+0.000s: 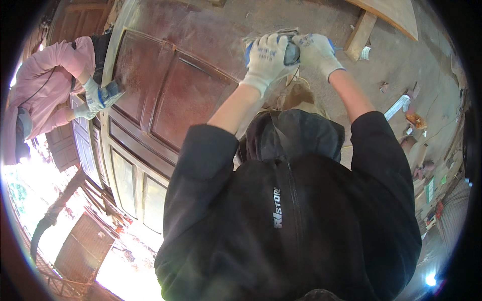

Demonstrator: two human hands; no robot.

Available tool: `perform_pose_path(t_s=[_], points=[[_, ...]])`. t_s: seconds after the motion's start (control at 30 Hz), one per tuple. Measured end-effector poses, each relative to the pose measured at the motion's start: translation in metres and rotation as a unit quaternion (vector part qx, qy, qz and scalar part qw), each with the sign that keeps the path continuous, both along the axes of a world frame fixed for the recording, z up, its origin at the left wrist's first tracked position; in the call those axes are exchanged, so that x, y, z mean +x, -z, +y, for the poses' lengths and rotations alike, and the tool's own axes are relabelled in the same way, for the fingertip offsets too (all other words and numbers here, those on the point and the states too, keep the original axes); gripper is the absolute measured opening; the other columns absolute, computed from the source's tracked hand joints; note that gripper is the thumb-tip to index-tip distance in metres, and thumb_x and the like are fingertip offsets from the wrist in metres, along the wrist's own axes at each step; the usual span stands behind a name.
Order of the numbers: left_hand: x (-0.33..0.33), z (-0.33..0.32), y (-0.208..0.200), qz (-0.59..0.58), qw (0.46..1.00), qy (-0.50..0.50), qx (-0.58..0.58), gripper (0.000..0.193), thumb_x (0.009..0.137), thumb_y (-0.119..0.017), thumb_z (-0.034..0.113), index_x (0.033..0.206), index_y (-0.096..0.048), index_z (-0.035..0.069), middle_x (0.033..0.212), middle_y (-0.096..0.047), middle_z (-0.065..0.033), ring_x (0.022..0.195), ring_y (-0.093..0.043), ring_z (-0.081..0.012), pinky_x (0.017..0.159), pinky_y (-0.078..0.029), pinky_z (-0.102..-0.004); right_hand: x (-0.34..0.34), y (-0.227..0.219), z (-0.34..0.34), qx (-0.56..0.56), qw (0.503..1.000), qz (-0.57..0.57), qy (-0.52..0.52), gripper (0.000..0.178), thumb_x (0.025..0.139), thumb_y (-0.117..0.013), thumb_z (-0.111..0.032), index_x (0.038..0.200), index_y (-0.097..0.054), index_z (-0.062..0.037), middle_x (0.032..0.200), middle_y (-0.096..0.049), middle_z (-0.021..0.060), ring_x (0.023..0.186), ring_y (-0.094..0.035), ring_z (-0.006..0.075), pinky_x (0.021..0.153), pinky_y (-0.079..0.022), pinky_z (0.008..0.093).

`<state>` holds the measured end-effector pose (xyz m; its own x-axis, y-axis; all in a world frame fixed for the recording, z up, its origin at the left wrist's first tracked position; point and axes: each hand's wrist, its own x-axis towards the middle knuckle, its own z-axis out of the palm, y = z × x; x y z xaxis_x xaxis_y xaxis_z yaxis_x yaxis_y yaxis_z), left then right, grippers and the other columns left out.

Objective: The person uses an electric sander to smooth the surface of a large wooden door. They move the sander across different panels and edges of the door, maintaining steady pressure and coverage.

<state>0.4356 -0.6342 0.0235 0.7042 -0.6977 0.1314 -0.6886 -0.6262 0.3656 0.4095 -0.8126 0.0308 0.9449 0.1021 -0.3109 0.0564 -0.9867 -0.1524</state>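
Both my hands wear white knit gloves with blue coating, and both arms stretch forward over the end of a reddish-brown panelled door. My left hand curls over a dark, dusty handheld power sander with a flat, squarish base. From the other side my right hand closes on the same sander, its fingertips partly hidden. A thin cord seems to hang below the tool. The sander's underside cannot be seen.
At the left a co-worker in a pink top bends over the door with a gloved hand on a dark block-shaped tool. A wooden board on a post stands at upper right. Scraps and debris litter the right-hand floor.
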Motion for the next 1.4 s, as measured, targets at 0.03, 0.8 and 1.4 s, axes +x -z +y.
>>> perform_pose_path(t_s=[0.03,0.8,1.4], points=[[-0.009,0.013,0.002,0.002,1.0,-0.012,0.002,0.076,0.07,-0.08,0.058,0.126,-0.058,0.011,0.131,-0.06,-0.0142,0.121,-0.059,-0.0346,0.103,-0.046,-0.0494,-0.005,-0.002,0.012,0.001,1.0,-0.004,-0.012,0.018,0.084,-0.063,-0.021,0.095,-0.075,-0.0132,0.093,-0.076,0.0106,0.093,-0.074,0.0305,0.079,-0.059,0.0435],[-0.159,0.175,0.018,0.154,0.646,-0.673,-0.326,0.022,0.095,-0.066,0.019,0.105,-0.069,-0.001,0.094,-0.072,-0.009,0.088,-0.065,-0.0168,0.083,-0.052,-0.0345,-0.066,0.001,0.148,0.225,0.913,0.19,-0.282,0.038,0.086,-0.065,-0.034,0.108,-0.06,-0.0033,0.102,-0.072,0.0195,0.1,-0.07,0.0356,0.086,-0.054,0.0465],[-0.126,0.032,-0.004,0.143,0.536,-0.788,-0.267,0.034,0.092,-0.067,0.029,0.098,-0.07,-0.003,0.094,-0.073,-0.02,0.084,-0.069,-0.0271,0.08,-0.052,-0.0391,0.017,0.001,0.045,0.135,0.837,0.257,-0.464,0.039,0.086,-0.066,-0.029,0.11,-0.058,0.0002,0.097,-0.071,0.0254,0.096,-0.07,0.039,0.083,-0.056,0.0466]])
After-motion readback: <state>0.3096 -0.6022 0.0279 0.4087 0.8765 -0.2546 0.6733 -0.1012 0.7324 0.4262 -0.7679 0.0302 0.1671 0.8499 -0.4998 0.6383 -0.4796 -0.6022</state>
